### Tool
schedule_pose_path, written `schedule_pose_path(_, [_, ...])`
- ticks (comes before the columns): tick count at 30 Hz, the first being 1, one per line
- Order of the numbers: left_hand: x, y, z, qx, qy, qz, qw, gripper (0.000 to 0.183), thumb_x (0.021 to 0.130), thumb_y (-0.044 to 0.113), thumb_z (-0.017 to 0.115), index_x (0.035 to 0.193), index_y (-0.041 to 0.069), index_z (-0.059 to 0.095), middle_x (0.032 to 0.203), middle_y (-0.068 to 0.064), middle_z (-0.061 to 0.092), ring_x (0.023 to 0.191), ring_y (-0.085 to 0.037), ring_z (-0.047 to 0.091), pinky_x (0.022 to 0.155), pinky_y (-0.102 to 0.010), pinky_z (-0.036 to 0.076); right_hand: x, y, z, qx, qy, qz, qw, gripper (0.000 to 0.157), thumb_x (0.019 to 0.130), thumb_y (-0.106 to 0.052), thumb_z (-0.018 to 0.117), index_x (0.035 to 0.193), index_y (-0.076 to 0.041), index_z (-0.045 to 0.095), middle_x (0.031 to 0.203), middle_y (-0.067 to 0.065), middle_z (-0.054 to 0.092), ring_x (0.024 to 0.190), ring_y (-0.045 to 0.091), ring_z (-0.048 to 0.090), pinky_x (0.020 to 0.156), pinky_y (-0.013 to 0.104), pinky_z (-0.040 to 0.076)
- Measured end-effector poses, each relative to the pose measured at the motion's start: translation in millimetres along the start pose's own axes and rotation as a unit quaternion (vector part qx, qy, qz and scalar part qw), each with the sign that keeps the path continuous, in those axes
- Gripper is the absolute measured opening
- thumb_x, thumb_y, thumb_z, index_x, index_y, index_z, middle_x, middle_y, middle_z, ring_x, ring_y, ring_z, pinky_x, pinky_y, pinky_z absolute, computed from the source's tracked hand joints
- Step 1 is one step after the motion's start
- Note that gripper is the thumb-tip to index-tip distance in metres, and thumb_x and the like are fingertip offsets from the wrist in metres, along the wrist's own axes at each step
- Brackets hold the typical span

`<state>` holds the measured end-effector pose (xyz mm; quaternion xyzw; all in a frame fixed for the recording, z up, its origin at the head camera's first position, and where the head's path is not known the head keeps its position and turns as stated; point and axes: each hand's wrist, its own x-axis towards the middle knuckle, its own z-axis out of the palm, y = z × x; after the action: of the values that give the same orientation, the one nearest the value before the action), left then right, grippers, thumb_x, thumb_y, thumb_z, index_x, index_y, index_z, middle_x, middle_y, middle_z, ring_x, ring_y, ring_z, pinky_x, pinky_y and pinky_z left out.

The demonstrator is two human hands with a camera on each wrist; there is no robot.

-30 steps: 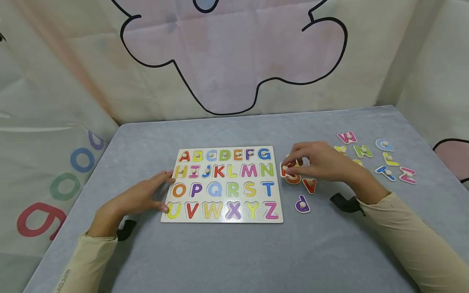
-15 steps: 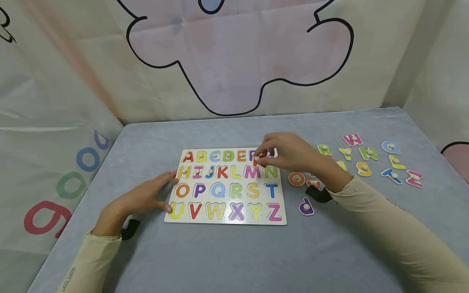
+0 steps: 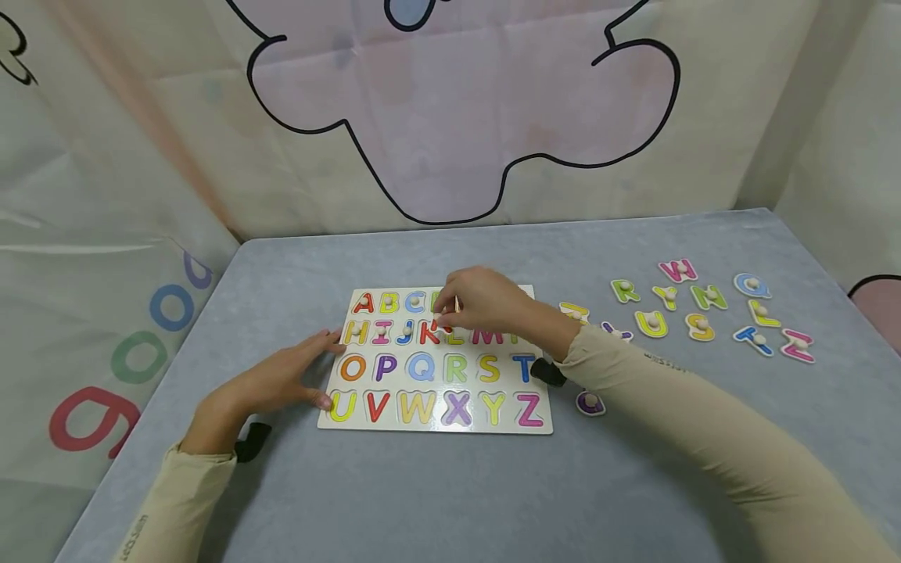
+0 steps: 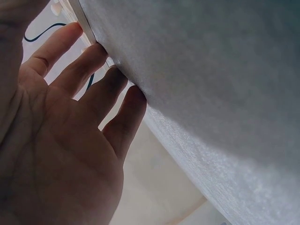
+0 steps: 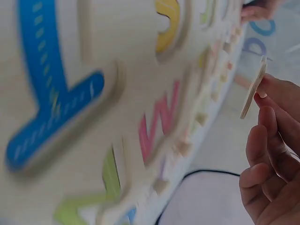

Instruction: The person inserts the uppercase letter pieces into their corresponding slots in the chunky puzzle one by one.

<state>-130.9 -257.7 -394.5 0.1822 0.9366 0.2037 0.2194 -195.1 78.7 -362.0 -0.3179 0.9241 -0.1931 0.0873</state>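
Observation:
A white alphabet puzzle board lies on the table, with knobbed letters in several top-row and second-row places. My left hand rests at the board's left edge, thumb near the U and fingertips by the H; in the left wrist view the fingers reach the edge with gaps between them. My right hand is above the board near the K and L places. It pinches a red letter piece by its knob, held edge-on and clear of the board in the right wrist view. The fingers mostly hide this piece in the head view.
Loose letter pieces lie right of the board, among them a green R, a yellow U, a blue T and a pink Z. A purple piece lies partly under the right sleeve. A curtain hangs behind the table.
My right hand has carried the red letter piece leftward from the loose pieces to over the board's second row. The left hand has stayed at the board's left edge.

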Motion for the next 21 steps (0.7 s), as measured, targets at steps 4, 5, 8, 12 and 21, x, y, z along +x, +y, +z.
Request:
schedule_pose_path(4, [1.4,-0.5,1.1,0.001,-0.002,0.001,1.0000,0.092,0.069,0.038,0.086,0.147,0.012,0.045,0.164,-0.021,0.021,0.150,-0.046,0.020,0.116,-0.064,0.027,12.4,-1.7,13.6,-0.014,-0.024,0.003,1.000,0.016,0.091,-0.033,0.072,0.103,-0.024,0.079,0.090,-0.007,0.065,0.079,0.011,0.057,0.068,0.025,0.046])
schedule_pose_path(5, [1.6,-0.6,1.2,0.001,-0.002,0.001,1.0000,0.092,0.070,0.038,0.086,0.147,0.012,0.045,0.164,-0.020,0.021,0.150,-0.046,0.020,0.116,-0.064,0.027,15.0,-2.0,16.3,-0.017,-0.029,0.003,0.999,0.015,0.092,-0.034,0.072,0.103,-0.025,0.078,0.091,-0.008,0.065,0.079,0.010,0.056,0.068,0.025,0.046])
schedule_pose_path(8, [2.5,-0.5,1.2,0.003,-0.002,0.006,1.0000,0.091,0.070,0.038,0.086,0.146,0.012,0.046,0.164,-0.020,0.022,0.150,-0.045,0.020,0.116,-0.064,0.026,20.4,-2.8,21.6,-0.024,-0.037,0.008,0.999,0.014,0.092,-0.034,0.072,0.101,-0.026,0.078,0.092,-0.009,0.065,0.081,0.009,0.056,0.067,0.025,0.046])
schedule_pose_path(12, [3.3,-0.2,0.8,0.003,-0.002,0.012,0.9999,0.090,0.070,0.039,0.086,0.146,0.011,0.046,0.164,-0.019,0.022,0.150,-0.045,0.020,0.116,-0.064,0.026,25.3,-4.4,23.8,-0.024,-0.042,0.022,0.999,0.013,0.091,-0.033,0.072,0.101,-0.026,0.078,0.092,-0.010,0.065,0.082,0.009,0.057,0.068,0.025,0.047])
schedule_pose_path(21, [2.7,0.3,0.6,0.000,-0.002,0.011,0.9999,0.090,0.070,0.038,0.087,0.145,0.011,0.046,0.164,-0.018,0.023,0.150,-0.045,0.020,0.116,-0.064,0.026,31.4,-8.8,25.9,-0.029,-0.060,0.024,0.998,0.015,0.092,-0.034,0.072,0.102,-0.024,0.078,0.090,-0.008,0.066,0.083,0.010,0.057,0.073,0.026,0.046])
